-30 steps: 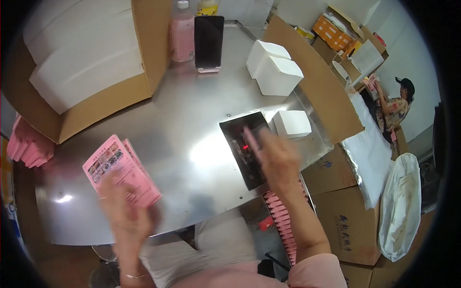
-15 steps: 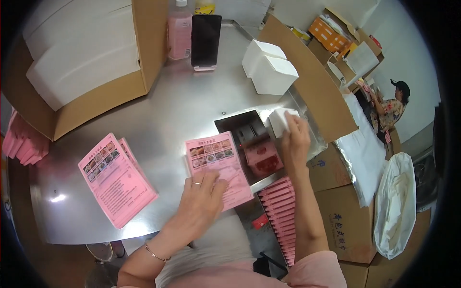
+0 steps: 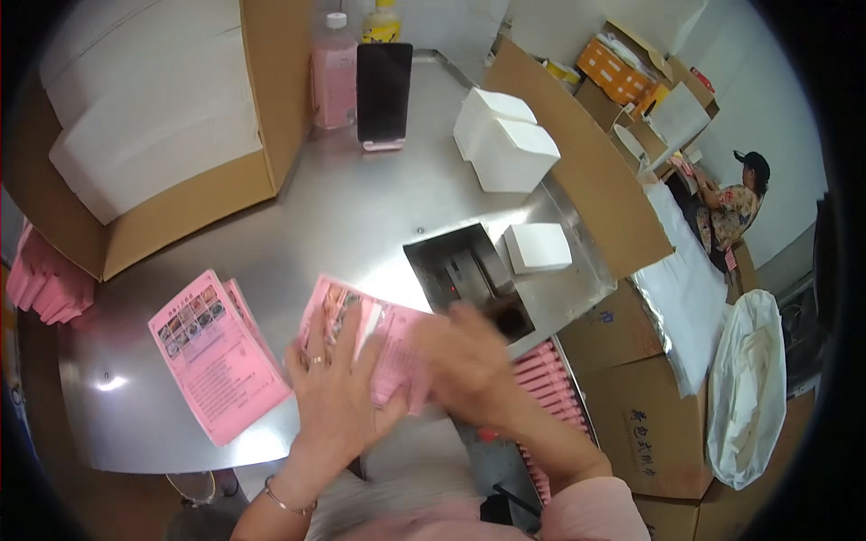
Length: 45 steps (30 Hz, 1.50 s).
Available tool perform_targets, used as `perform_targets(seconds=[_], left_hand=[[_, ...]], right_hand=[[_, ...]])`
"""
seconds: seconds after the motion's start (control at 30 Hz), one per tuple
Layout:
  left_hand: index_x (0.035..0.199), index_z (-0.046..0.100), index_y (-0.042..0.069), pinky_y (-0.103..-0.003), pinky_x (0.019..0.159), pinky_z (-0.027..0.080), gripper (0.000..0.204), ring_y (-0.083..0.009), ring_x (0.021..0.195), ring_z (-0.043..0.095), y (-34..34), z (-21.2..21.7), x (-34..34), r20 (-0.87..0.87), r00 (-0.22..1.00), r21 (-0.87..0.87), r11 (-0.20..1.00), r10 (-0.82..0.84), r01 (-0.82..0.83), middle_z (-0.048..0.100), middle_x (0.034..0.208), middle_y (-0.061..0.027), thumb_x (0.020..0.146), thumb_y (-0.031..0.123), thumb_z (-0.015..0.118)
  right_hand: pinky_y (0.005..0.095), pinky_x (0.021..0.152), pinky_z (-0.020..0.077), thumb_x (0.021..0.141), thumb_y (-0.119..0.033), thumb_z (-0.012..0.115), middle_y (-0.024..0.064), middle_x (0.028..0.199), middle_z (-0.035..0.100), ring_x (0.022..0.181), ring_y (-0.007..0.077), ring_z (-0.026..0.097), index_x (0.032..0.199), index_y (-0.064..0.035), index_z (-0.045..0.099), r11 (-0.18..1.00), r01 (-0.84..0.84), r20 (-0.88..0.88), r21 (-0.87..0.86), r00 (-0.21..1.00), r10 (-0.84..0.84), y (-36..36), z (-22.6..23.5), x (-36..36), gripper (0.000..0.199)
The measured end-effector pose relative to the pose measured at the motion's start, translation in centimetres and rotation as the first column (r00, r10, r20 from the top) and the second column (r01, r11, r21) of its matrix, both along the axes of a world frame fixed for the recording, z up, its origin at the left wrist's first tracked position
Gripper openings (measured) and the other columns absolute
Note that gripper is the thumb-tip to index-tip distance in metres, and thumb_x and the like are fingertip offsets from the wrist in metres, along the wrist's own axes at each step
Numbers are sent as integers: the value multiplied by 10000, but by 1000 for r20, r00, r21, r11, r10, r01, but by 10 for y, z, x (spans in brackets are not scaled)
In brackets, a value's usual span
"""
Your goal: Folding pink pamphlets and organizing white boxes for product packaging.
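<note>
Printed pink paper (image 3: 395, 335) lies at the near edge of the metal table, folded over at its right side. A strip of white (image 3: 370, 323) shows at the fold. My left hand (image 3: 329, 401) rests on the paper with its fingers spread. Against the paper's right part is my right hand (image 3: 469, 365), smeared by motion, so its fingers do not show clearly. To the left lies a stack of printed pink sheets (image 3: 221, 361). Just right of the paper, a dark recessed slot (image 3: 456, 257) is set in the table, next to a small white stack (image 3: 538, 248).
Larger white stacks (image 3: 505, 140) stand at the back right beside a cardboard flap (image 3: 577, 162). A phone (image 3: 383, 95) stands before a pink bottle (image 3: 335, 77). An open carton (image 3: 189, 212) holds white stacks. Below right are rows of pink packets (image 3: 550, 388). A person (image 3: 735, 203) sits far right.
My right hand has left the small white stack and moved to the pink paper, which is now folded and shifted left. My left hand has spread its fingers. The pink item has left the slot.
</note>
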<state>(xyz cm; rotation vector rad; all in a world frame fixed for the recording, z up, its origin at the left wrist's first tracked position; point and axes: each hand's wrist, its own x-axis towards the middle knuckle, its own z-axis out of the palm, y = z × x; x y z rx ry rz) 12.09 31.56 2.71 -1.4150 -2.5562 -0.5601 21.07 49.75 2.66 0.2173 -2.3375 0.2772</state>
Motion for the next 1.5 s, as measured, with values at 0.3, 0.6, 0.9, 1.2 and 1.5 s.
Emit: perform_targets(seconds=[0.3,0.6,0.9,1.2,1.5], left_hand=[[1148,661,108,-504,850,340,491,-389,1106,478,6,3,1,-78,991,97,990,107,-99,532,1289,-165,781,424,737],[1154,655,53,-479,786,399,472,-333,959,532,5,-9,10,88,990,88,991,-109,102,575,1120,-140,757,295,740],[1487,418,53,-419,772,429,846,-346,872,530,9,16,13,193,963,174,972,-190,157,512,988,-189,708,161,731],[850,620,76,-435,835,411,199,-306,953,543,-45,18,2,211,952,286,945,-222,157,570,1012,-115,675,4,684],[1138,550,19,-545,1085,272,361,-400,1131,483,-132,16,-56,-34,936,-154,923,352,-353,564,1087,-182,803,142,601]], right_hand=[[442,815,438,896,-156,666,95,942,607,933,301,584,988,-57,711,673,724,78,155,670,-739,128,-18,10,142],[443,969,481,899,2,563,207,1200,631,1122,393,595,1232,-66,662,858,499,28,-121,866,-499,107,-7,15,354],[745,1073,275,852,-135,618,186,954,600,965,376,613,1044,-5,633,996,69,383,58,920,-86,-12,-11,-16,233],[491,709,532,837,-84,632,179,921,686,802,411,664,1008,-27,621,896,432,763,108,541,-353,60,-29,-16,180],[467,796,457,900,-136,647,130,958,602,940,304,577,1008,-25,678,640,736,52,220,646,-762,119,-25,6,158]])
